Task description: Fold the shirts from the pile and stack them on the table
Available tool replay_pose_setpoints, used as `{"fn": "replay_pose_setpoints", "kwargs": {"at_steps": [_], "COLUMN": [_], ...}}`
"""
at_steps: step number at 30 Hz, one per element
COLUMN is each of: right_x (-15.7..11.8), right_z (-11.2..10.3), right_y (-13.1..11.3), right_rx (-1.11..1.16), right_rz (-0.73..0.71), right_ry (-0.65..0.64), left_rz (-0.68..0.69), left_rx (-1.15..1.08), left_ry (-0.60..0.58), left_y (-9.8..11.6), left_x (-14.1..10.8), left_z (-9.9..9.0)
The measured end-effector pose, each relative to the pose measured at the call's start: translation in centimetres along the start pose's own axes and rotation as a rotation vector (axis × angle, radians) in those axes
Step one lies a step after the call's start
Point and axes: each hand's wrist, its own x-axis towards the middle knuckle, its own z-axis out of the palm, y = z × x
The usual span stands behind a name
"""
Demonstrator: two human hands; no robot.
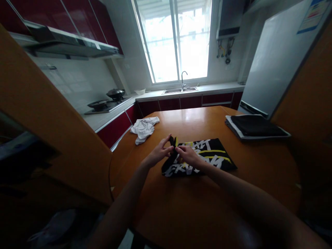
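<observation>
A folded black garment (218, 147) with large white lettering and yellow stripes lies flat on the wooden table (178, 200). At its left end, an edge of the cloth is lifted between my two hands. My left hand (161, 150) grips this raised edge, fingers pointing up and thumb toward the right. Just to the right, my right hand (187, 154) pinches the same cloth, its fingertips close to the left thumb. My right forearm passes over the front part of the garment and hides some of the print. The exact kind of garment is hard to make out.
A crumpled white cloth (144, 128) lies at the table's far left. Folded dark and white clothes (256, 126) are stacked at the right, near the fridge (275, 58). Beyond the table stand a counter with a sink (173, 91) and a stove with pans (116, 92).
</observation>
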Motion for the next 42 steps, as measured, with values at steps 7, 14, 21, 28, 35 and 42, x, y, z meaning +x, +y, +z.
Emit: {"fn": "replay_pose_setpoints", "kwargs": {"at_steps": [7,14,21,28,35,42], "right_x": [0.3,0.5,0.2,-1.5,-3.0,-3.0], "right_z": [-0.9,-2.4,-8.8,-16.2,-18.7,-19.3], "right_y": [1.4,-0.4,-4.6,-1.4,4.3,4.9], "right_rx": [0.043,0.122,0.182,0.189,0.078,0.064], "right_rz": [0.121,0.177,0.213,0.312,0.408,0.421], "right_ry": [0.142,0.136,0.183,0.180,0.207,0.242], "left_rz": [0.070,0.236,0.319,0.472,0.530,0.528], "left_rx": [-0.240,0.004,0.219,0.417,0.685,0.792], "left_ry": [-0.064,0.301,0.287,-0.008,-0.303,-0.385], "left_y": [-1.3,-1.3,-1.5,-1.8,-1.3,-1.2], "left_x": [-0.2,0.3,-0.1,-0.2,-0.7,-0.8], "left_z": [4.6,3.7,4.6,7.1,8.7,9.0]}}
